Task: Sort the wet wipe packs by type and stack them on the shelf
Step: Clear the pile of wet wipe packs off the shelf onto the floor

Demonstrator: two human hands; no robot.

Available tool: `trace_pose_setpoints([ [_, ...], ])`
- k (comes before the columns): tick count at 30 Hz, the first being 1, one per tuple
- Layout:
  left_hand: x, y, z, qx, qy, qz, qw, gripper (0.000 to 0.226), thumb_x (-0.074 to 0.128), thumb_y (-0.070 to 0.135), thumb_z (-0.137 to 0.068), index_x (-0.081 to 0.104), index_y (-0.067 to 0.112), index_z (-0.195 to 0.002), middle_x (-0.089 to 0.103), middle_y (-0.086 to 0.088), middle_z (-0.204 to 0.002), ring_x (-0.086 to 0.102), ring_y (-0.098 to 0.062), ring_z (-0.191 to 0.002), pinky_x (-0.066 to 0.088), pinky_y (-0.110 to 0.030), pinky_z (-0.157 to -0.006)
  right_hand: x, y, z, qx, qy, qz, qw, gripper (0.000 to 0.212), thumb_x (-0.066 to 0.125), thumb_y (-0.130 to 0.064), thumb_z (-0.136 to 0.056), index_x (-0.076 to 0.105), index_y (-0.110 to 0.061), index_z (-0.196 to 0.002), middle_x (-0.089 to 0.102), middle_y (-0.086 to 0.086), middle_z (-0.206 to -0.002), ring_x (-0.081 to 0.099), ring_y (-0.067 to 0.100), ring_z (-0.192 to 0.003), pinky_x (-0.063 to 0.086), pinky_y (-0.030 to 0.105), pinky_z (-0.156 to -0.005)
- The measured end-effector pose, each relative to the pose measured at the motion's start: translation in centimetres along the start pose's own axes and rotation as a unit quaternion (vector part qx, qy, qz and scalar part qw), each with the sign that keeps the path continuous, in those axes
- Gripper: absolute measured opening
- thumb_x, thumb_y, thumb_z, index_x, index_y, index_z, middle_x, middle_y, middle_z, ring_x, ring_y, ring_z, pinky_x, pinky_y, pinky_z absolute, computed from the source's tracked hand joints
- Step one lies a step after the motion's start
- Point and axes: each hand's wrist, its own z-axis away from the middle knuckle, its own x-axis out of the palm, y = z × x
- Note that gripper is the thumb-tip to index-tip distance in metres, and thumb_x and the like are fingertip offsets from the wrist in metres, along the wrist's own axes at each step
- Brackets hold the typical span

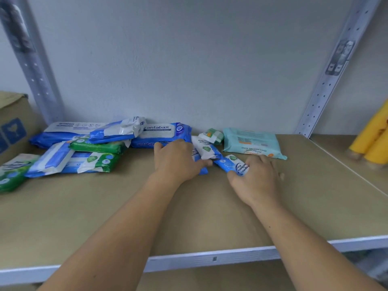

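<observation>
Shelf [210,217] viewed from above and in front; places given from the antabax pack [161,133], flat against the back wall at centre.

Left hand [178,160] just in front of it, palm down, fingers curled over a small blue pack [203,171], only a blue corner and edge showing.

Right hand [256,179] farther right and nearer the front edge, thumb and forefinger pinching the near end of a slim blue pack [225,162], remaining fingers spread on the board. Long axis of that slim pack diagonal, far end aimed back-left toward the left hand, close to its thumb.

White-and-blue pack [206,149] between the two hands, tilted, lying over the others.

Right of the antabax pack: green-and-white pack [212,135] by the wall, then teal pack [252,143], flat, print upside down to the viewer. Left of it: unsorted heap of packs [84,152], blue and green overlapping. Farther left: cardboard box [12,127], contents hidden. Far right: yellow rolls [373,139].

Judged early in sorting. Probably next: gathering the small blue packs into one stack, the left hand nearer the white-and-blue one.
</observation>
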Motion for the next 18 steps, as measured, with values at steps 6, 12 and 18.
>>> trace_pose_setpoints([
  [6,-1.9,-0.1,4.5,-0.004,-0.04,0.089,0.995,0.042,0.062,0.037,-0.071,0.05,0.03,-0.111,0.05,0.013,-0.11,0.057,-0.012,-0.097,0.026,-0.035,-0.092,-2.4,0.3,2.3,-0.008,-0.057,0.03,0.998,0.035,0.057,-0.049,-0.08,0.06,-0.022,-0.102,0.054,-0.003,-0.109,0.053,0.023,-0.108,0.031,0.04,-0.084],
  [12,-4.0,-0.9,8.4,-0.039,-0.086,0.136,0.986,0.042,0.071,0.042,-0.075,0.058,0.028,-0.113,0.047,0.004,-0.119,0.056,-0.022,-0.11,0.046,-0.035,-0.095,-6.7,1.7,6.6,0.022,-0.135,-0.004,0.991,0.031,0.058,-0.052,-0.077,0.055,-0.026,-0.094,0.052,-0.007,-0.1,0.051,0.02,-0.095,0.035,0.039,-0.086],
  [18,-5.6,-1.5,14.9,-0.104,-0.051,0.106,0.988,0.048,0.068,0.035,-0.081,0.053,0.01,-0.119,0.06,-0.013,-0.114,0.057,-0.033,-0.107,0.046,-0.035,-0.086,-10.9,2.5,10.8,0.061,-0.199,-0.023,0.978,0.031,0.065,-0.05,-0.061,0.066,-0.021,-0.075,0.063,-0.005,-0.082,0.061,0.021,-0.078,0.052,0.035,-0.081],
])
